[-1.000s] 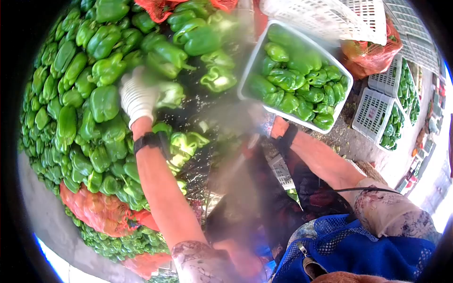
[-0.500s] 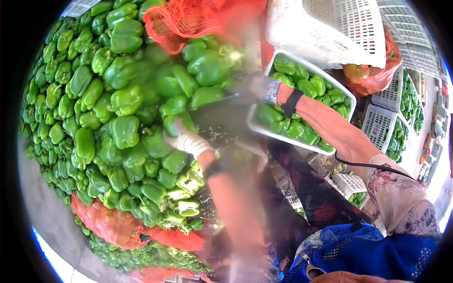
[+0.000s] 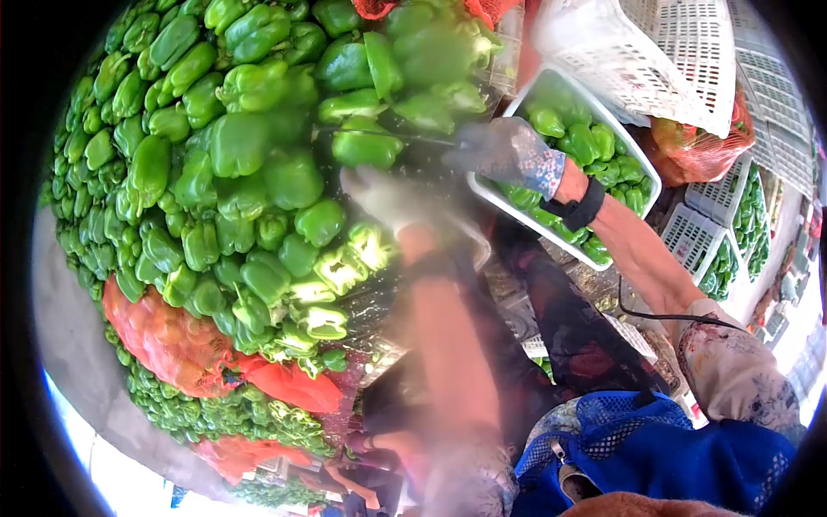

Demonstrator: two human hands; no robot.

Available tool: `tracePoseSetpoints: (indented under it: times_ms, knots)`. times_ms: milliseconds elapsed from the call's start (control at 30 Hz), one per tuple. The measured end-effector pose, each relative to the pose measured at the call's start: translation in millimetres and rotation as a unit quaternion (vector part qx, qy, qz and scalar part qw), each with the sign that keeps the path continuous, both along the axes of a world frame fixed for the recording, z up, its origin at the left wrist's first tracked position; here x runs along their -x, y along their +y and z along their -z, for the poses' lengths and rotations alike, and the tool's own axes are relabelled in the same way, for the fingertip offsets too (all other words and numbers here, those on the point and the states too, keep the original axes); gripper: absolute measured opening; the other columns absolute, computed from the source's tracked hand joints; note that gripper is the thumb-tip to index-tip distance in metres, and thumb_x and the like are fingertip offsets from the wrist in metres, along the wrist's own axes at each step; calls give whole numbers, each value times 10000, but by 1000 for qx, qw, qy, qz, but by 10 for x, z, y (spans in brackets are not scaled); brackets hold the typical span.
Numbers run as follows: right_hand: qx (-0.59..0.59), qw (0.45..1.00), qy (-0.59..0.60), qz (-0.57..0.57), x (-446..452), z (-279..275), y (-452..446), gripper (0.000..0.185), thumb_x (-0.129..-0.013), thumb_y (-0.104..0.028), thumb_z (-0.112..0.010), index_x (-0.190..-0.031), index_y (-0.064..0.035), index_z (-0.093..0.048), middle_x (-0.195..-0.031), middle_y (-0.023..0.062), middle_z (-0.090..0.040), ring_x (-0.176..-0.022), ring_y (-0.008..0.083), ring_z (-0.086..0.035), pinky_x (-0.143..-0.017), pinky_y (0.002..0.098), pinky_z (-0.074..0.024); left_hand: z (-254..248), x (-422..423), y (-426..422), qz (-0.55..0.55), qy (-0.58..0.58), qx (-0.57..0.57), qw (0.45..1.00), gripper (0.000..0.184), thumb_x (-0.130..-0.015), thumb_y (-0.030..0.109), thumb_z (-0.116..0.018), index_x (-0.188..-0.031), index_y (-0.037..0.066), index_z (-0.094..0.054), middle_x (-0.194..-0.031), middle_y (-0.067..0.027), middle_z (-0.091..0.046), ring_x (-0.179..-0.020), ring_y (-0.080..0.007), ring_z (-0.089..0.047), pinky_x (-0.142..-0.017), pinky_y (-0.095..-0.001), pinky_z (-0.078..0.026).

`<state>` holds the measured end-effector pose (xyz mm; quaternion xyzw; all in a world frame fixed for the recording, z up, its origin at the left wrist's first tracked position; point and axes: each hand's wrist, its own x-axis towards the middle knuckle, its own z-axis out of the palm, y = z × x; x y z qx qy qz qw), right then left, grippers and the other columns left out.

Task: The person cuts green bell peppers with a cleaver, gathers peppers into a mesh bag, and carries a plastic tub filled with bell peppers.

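My right hand (image 3: pixel 510 157), in a grey glove with a flowered cuff, is closed round a knife. The long thin blade (image 3: pixel 388 134) points left across a green pepper (image 3: pixel 367 143). Just below that pepper is my left hand (image 3: pixel 379 196), in a pale glove; blur hides how its fingers are placed and whether they touch the pepper. A big heap of green peppers (image 3: pixel 237 146) spreads to the left. Cut pepper pieces (image 3: pixel 340 269) lie below my left hand.
A white crate (image 3: pixel 652 164) of green peppers stands right of my right hand. Above it are empty white crates (image 3: pixel 603 52) and a red net bag (image 3: pixel 702 148). Another red net bag (image 3: pixel 164 336) lies lower left. A person (image 3: pixel 366 487) shows at the bottom.
My left hand has come from the heap toward my body. My right hand has risen from below the crate to beside its left edge, and the knife blade now shows clearly.
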<state>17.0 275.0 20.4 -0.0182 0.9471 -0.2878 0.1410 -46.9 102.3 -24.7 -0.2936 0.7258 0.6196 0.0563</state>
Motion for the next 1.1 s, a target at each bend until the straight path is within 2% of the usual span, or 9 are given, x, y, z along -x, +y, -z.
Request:
tracePoseSetpoints:
  times_ms: [133,333,467,500,633,733,900,967,1100]
  knots:
    - [-42,979,201,2,93,-469,-352,214,-813,-230,-590,-1012,-191,-659,-864,108,-604,-695,256,-625,-560,373,-498,-664,119,158,-48,-93,-121,987,472,-929,236,-466,-1345,27,-388,-1255,-162,-511,-1037,-270,-539,-832,-367,-482]
    - [-48,996,61,43,76,435,-814,170,-873,-218,-544,-919,-87,-643,-738,138,-617,-681,305,-638,-595,415,-508,-302,177,-139,64,-31,47,996,417,-912,201,-490,-1261,-26,-473,-1200,-199,-549,-1031,-261,-554,-898,-325,-445]
    - [-47,998,-31,8,116,294,-654,189,-867,-183,-540,-985,-85,-649,-791,148,-625,-737,312,-649,-634,420,-520,-379,503,-591,-64,-19,43,997,322,-859,141,-606,-1144,-8,-595,-1124,-196,-622,-963,-260,-591,-908,-345,-471]
    - [-48,995,-80,23,102,251,-647,201,-851,-176,-548,-1003,-82,-640,-789,145,-617,-740,316,-645,-633,421,-519,-166,608,-830,-35,97,119,988,349,-908,164,-547,-1172,-64,-553,-1141,-220,-617,-973,-279,-630,-866,-319,-514]
    - [34,989,145,21,-187,19,-954,198,-847,-286,-584,-890,-117,-680,-711,129,-569,-693,298,-628,-606,437,-504,-399,940,-980,-18,-74,223,972,446,-903,252,-584,-1213,-64,-536,-1180,-213,-597,-964,-259,-623,-865,-352,-509]
    - [43,980,35,189,-454,730,-1183,345,-857,-389,-569,-900,-62,-673,-722,124,-570,-680,279,-613,-588,399,-499,335,1228,-1395,55,-25,213,975,217,-903,171,-561,-1051,27,-628,-941,-131,-676,-734,-179,-623,-683,-275,-523]
    - [-61,997,-13,37,-513,329,-941,229,-873,-318,-552,-927,-118,-651,-728,132,-615,-587,328,-615,-481,433,-471,82,1125,-1054,156,-61,133,977,672,-845,317,-651,-1349,-47,-398,-1301,-189,-511,-1075,-282,-555,-879,-381,-477]
    - [-58,987,124,83,-821,814,-976,326,-786,-212,-618,-1058,-34,-638,-845,110,-576,-732,269,-590,-622,351,-494,74,950,-859,186,37,172,967,754,-858,332,-641,-1420,-22,-284,-1407,-200,-405,-1163,-314,-506,-922,-387,-459]
    - [4,989,100,109,-307,-144,-980,293,-839,-306,-590,-1025,-85,-639,-769,139,-607,-653,305,-615,-546,389,-495,-241,827,-742,84,-99,-46,990,657,-909,292,-557,-1450,71,-259,-1385,-181,-414,-998,-298,-586,-718,-368,-537]
